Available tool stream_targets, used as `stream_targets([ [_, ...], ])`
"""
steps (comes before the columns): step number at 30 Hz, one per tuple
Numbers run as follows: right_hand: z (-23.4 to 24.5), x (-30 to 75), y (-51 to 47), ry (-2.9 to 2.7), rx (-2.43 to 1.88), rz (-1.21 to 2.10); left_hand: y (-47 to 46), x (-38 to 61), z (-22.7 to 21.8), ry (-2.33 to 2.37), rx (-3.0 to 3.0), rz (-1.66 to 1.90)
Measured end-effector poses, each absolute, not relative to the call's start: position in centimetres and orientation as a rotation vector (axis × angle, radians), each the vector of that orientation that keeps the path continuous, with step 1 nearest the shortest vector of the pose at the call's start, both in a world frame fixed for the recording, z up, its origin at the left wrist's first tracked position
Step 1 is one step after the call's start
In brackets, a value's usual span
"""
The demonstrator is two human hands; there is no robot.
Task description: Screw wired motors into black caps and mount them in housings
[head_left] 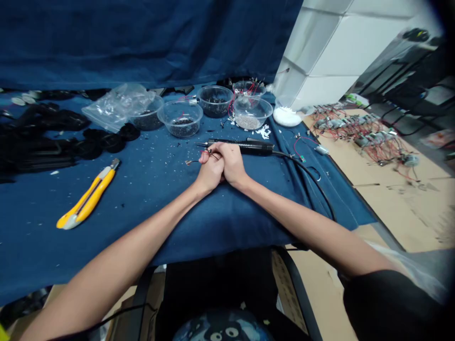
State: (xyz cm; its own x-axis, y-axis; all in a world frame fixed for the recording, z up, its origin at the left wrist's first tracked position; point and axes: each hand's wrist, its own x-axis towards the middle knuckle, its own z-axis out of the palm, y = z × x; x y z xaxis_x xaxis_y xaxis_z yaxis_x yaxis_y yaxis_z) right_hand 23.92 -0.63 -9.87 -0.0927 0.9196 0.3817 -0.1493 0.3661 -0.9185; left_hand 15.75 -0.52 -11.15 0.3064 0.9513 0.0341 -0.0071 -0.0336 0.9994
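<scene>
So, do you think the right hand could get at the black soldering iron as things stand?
Probably yes: the right hand lies just in front of the soldering iron, with nothing standing between them. It looks like it would first need to come apart from the left hand, which it is clasped with.

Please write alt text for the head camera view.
Two bare hands clasp a small wired part on a blue cloth-covered table, beside a black soldering iron. A yellow utility knife and clear plastic bowls of dark granules lie nearby.

Blue-draped table [149,208], soldering iron [241,147], utility knife [87,199], bowls [180,118]
</scene>
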Motion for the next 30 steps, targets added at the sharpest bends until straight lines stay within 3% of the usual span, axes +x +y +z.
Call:
stream_targets([
  [7,-7.5,23.7,0.3,-1.072,-1.1,1.623,-0.7,15.7,-8.7,0.899,0.898,0.806],
  [17,-6.9,23.8,0.3,-0.966,-1.221,1.726,-0.6,15.4,-8.2,0.778,0.745,0.692],
  [21,-6.6,24.3,-0.1,-1.092,-1.133,1.639,-0.5,14.9,-8.1,0.927,1.157,0.701],
  [25,-6.1,25.7,-1.4,-1.331,-0.969,1.422,-0.5,13.8,-7.9,1.041,1.947,0.7],
  [30,-6.7,28.3,-3.7,-1.292,-1.113,1.263,-1.3,13.5,-8.4,1.106,2.707,0.363],
])
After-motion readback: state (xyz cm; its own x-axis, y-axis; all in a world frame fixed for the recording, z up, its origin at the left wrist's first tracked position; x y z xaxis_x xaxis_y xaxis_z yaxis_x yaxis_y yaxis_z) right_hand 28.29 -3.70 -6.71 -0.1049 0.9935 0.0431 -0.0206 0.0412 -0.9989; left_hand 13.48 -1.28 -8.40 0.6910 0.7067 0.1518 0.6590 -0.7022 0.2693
